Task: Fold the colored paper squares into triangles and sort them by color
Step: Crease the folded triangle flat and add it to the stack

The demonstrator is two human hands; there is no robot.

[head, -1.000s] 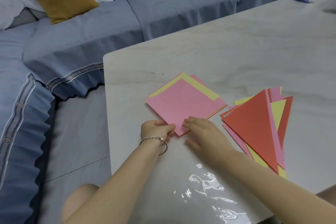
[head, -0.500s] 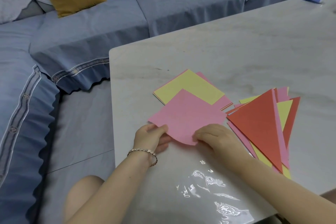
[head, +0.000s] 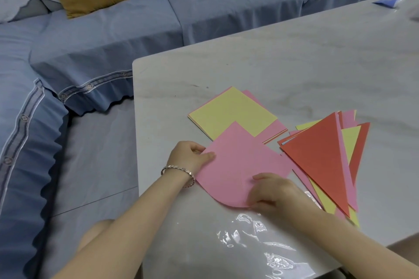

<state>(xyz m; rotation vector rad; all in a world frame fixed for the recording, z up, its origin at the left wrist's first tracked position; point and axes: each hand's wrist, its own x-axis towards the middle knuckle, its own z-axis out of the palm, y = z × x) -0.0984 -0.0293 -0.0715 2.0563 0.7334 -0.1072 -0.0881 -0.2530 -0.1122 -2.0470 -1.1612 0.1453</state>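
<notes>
A pink paper square (head: 238,161) lies near the table's front edge, its near corner curling up. My left hand (head: 190,154) pinches its left corner. My right hand (head: 272,192) grips the curled near corner. Behind it lies a stack of flat squares (head: 231,113) with a yellow sheet on top and pink ones beneath. To the right lies a mixed pile of folded triangles (head: 322,156), red on top, with pink and yellow ones under it.
The marble table (head: 272,63) ends at a left edge beside a blue sofa (head: 113,36). A clear plastic sheet (head: 256,242) lies at the front edge. A small blue paper piece (head: 387,2) sits far back right.
The pink square has been pulled off the stack toward me, uncovering the yellow sheet. Both hands moved nearer with it, and its near corner now curls up.
</notes>
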